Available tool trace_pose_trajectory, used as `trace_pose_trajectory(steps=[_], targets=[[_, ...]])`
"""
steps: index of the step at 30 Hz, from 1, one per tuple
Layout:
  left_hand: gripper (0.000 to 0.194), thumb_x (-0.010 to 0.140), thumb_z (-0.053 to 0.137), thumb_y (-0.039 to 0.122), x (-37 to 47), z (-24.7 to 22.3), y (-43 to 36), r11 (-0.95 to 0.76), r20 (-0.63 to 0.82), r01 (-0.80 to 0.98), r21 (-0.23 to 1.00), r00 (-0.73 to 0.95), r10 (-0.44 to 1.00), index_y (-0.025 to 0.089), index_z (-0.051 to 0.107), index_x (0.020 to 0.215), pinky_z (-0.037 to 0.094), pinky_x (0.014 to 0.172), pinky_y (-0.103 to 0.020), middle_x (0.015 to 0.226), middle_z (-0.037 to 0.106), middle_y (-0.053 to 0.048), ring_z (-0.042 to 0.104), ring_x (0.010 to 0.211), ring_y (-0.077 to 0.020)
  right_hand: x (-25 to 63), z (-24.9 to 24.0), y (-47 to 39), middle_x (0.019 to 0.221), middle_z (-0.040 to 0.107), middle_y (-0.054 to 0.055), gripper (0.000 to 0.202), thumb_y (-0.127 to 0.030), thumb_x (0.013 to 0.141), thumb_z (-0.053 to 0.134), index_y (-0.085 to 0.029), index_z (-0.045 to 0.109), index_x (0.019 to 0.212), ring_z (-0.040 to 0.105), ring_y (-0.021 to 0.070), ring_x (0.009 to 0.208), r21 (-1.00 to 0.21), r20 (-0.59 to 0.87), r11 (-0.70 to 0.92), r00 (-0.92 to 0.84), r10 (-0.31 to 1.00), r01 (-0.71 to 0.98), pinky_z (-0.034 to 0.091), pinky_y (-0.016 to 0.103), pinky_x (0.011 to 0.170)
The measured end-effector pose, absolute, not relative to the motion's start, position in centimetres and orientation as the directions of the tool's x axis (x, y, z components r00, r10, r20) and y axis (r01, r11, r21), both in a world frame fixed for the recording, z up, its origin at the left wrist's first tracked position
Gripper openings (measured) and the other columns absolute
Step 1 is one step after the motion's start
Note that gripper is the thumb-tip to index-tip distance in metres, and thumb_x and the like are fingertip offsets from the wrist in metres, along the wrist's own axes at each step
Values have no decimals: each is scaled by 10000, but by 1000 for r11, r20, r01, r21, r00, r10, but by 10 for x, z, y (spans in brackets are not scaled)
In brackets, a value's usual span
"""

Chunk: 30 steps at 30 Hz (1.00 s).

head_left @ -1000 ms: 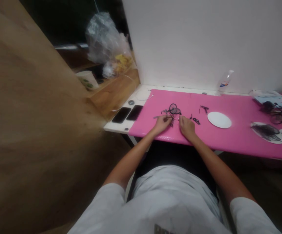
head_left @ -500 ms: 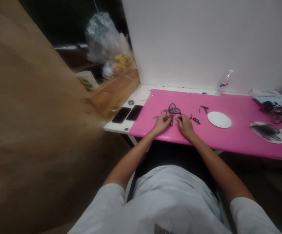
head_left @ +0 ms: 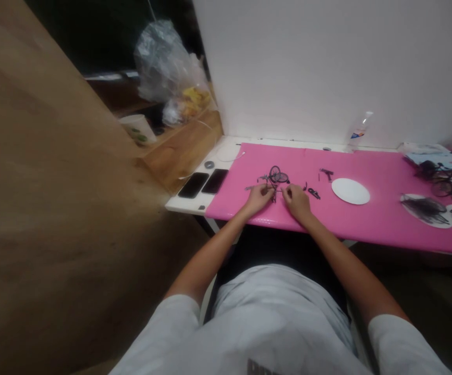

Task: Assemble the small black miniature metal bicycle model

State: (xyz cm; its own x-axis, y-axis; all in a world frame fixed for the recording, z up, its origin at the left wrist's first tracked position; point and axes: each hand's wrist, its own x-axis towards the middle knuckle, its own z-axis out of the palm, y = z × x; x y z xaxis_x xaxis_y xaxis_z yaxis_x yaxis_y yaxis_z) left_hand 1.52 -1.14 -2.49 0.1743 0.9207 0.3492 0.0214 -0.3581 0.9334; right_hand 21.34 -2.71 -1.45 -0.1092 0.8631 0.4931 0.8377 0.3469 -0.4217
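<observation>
Pale wall [head_left: 307, 67] rises behind a white tabletop [head_left: 185, 203], much of which is under a glossy pink cover [head_left: 382, 224], with a wooden ledge [head_left: 188, 151] off to the side.

Head view, with the dark miniature bicycle [head_left: 276, 177] as the centre of the clock: it lies on the pink cover near the front edge, its two spoked wheels toward 12. At 8 o'clock the left hand [head_left: 260, 197] has thumb and fingers pinched on its thin frame. At 4 o'clock the right hand [head_left: 298, 202] curls just beside it, thumb and forefinger drawn nearly together; a thin piece shows by the fingertips, but I cannot tell whether they grip it.

Near the right hand, toward 3, lie a small black part [head_left: 314, 194] and, a little farther out and higher, a pistol-shaped piece [head_left: 328, 173]. Beyond them at 3 rests a white plate [head_left: 351, 191]. Well apart, between 3 and 4, another plate [head_left: 447, 222] bears dark thin strands [head_left: 423, 207]; at 3 stands a second small bicycle [head_left: 442, 186]. A clear bottle [head_left: 361, 127] is at 2. Two dark phones [head_left: 193, 185] lie side by side at 9, and clear plastic bags [head_left: 161, 62] are between 10 and 11.
</observation>
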Motion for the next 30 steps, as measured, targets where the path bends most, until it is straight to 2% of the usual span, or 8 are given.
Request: trace_pose_trajectory(steps=[8, 12, 14, 16, 21, 25, 30], targets=[[247, 966, 670, 257, 16, -26, -9, -362, 352, 45, 931, 148, 924, 96, 791, 1109, 584, 755, -293, 890, 797, -93, 718, 772, -174, 213, -14, -27, 1063, 696, 146, 264, -410, 1109, 465, -221, 639, 1049, 635, 306, 1028, -484, 562, 474, -154, 813, 736, 521, 403, 855], [230, 962, 663, 247, 16, -24, -10, -350, 342, 40, 936, 134, 930, 99, 791, 1082, 583, 737, -292, 875, 795, -93, 713, 750, -173, 213, -10, -30, 1158, 703, 171, 255, -336, 1109, 432, -207, 651, 1136, 625, 319, 1136, -488, 551, 523, -217, 805, 699, 529, 434, 958], [230, 955, 674, 250, 17, -24, -10, -344, 337, 36, 938, 131, 933, 100, 794, 1082, 582, 730, -290, 868, 793, -92, 711, 744, -173, 212, -7, -32, 1194, 707, 173, 259, -326, 1106, 436, -205, 654, 1175, 626, 318, 1148, -490, 530, 512, -225, 818, 706, 526, 430, 960], [235, 946, 691, 255, 17, -24, -10, -336, 330, 29, 941, 129, 935, 99, 796, 1087, 582, 735, -290, 880, 796, -95, 712, 752, -173, 212, -5, -35, 1172, 717, 167, 277, -355, 1114, 434, -208, 664, 1161, 632, 316, 1123, -483, 511, 456, -182, 840, 747, 519, 414, 915], [253, 945, 706, 293, 17, -27, -9, -343, 337, 29, 939, 127, 933, 97, 797, 1076, 579, 757, -295, 895, 797, -99, 707, 772, -174, 213, -3, -37, 950, 728, 129, 484, -467, 1170, 322, -224, 661, 923, 641, 286, 941, -434, 440, 278, -67, 895, 857, 452, 354, 796], [269, 966, 680, 314, 16, -27, -9, -357, 349, 37, 933, 142, 926, 99, 798, 1075, 570, 735, -292, 871, 788, -91, 699, 754, -175, 214, -5, -34, 915, 727, 127, 516, -506, 1166, 335, -221, 652, 874, 628, 263, 857, -429, 435, 262, -57, 899, 865, 417, 337, 747], [272, 966, 689, 323, 14, -27, -10, -362, 353, 67, 930, 121, 928, 106, 800, 1085, 584, 782, -304, 915, 801, -104, 725, 801, -184, 215, -5, -33, 897, 723, 117, 434, -456, 1132, 369, -220, 633, 881, 612, 257, 826, -465, 468, 274, -29, 883, 842, 401, 338, 731]])
